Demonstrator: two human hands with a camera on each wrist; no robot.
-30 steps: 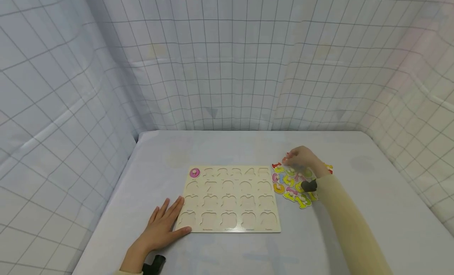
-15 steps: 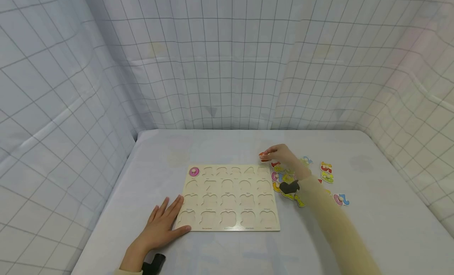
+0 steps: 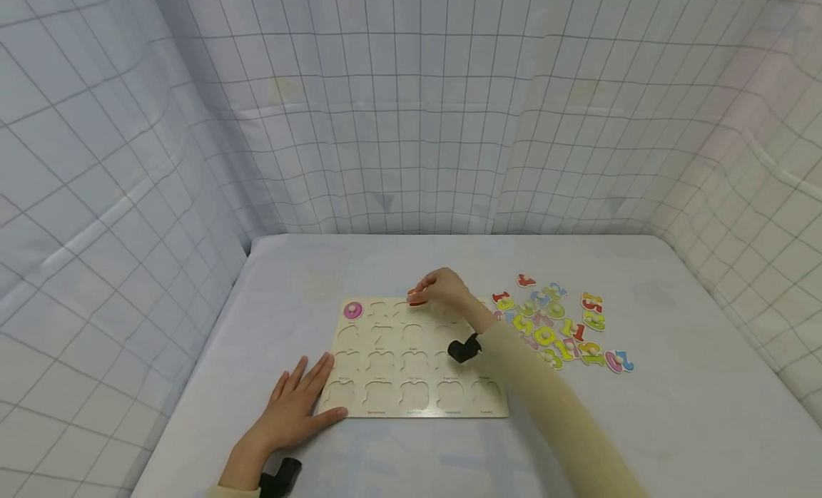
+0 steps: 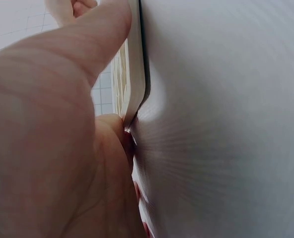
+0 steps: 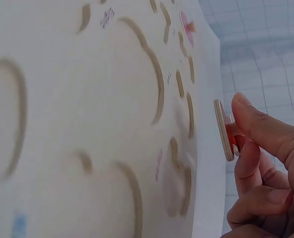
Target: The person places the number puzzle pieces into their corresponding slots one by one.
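Observation:
A cream wooden puzzle board with rows of number-shaped recesses lies on the table. A pink ring-shaped piece sits in its top left recess. Flat beside the board's lower left corner, my left hand spreads its fingers, its thumb at the front edge; the left wrist view shows that thumb against the board's side. My right hand pinches a red puzzle piece by its knob, raised over the board's back edge. The piece is seen edge-on, so its number is hidden.
Several colourful number pieces lie in a loose pile right of the board, some overlapping. One red piece lies apart behind them. White gridded cloth walls stand at the back and sides of the white table.
My right hand has lifted the red piece from the pile and carried it left over the board's back edge. Some pieces in the pile have spread to the right. My left hand stays put.

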